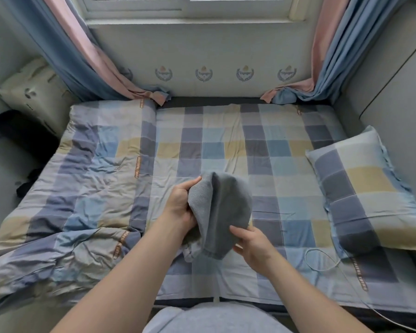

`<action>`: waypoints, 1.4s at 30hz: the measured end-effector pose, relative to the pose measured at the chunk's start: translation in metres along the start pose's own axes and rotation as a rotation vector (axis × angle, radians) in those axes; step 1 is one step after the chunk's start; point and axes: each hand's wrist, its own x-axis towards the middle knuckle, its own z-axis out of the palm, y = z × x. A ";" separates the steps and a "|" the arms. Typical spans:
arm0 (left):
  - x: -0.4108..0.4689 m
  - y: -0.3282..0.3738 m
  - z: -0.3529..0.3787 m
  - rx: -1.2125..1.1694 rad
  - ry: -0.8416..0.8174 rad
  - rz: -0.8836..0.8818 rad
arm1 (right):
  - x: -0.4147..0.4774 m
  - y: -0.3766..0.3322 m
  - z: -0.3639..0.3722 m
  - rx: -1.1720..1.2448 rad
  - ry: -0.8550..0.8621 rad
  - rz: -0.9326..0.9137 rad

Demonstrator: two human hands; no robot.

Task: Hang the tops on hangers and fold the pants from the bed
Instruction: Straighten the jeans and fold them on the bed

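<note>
Holding a grey knitted garment above the near middle of the bed, the person is using both bare hands. The left grip is wrapping round the garment's left edge, with the thumb lying on the front of the cloth near its top and the fingers curling behind it. The right grip is pinching the lower right part of the fabric, close to a ribbed hem that is hanging just over the checked sheet. The cloth is bunching and drooping between the two hands, so I cannot tell whether it is a top or a pair of pants.

A rumpled checked quilt is lying along the left side of the bed, and a matching checked pillow is resting at the right side, well apart from the garment. A thin white cable is looping over the sheet just beside the right forearm. A pale pillow is leaning in the far left corner, with a dark heap of cloth lying below it. Blue and pink curtains are hanging at both sides of the window, their ends trailing onto the far edge of the bed.
</note>
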 end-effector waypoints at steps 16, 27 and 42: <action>-0.012 -0.038 -0.014 1.220 -0.296 0.433 | -0.076 -0.093 0.013 -0.520 0.041 -0.628; -0.040 0.002 0.025 1.167 -0.222 0.825 | -0.098 -0.103 0.029 -0.731 0.003 -0.772; -0.057 0.055 0.075 0.703 -0.119 0.564 | -0.081 -0.111 0.086 -0.474 -0.096 -0.623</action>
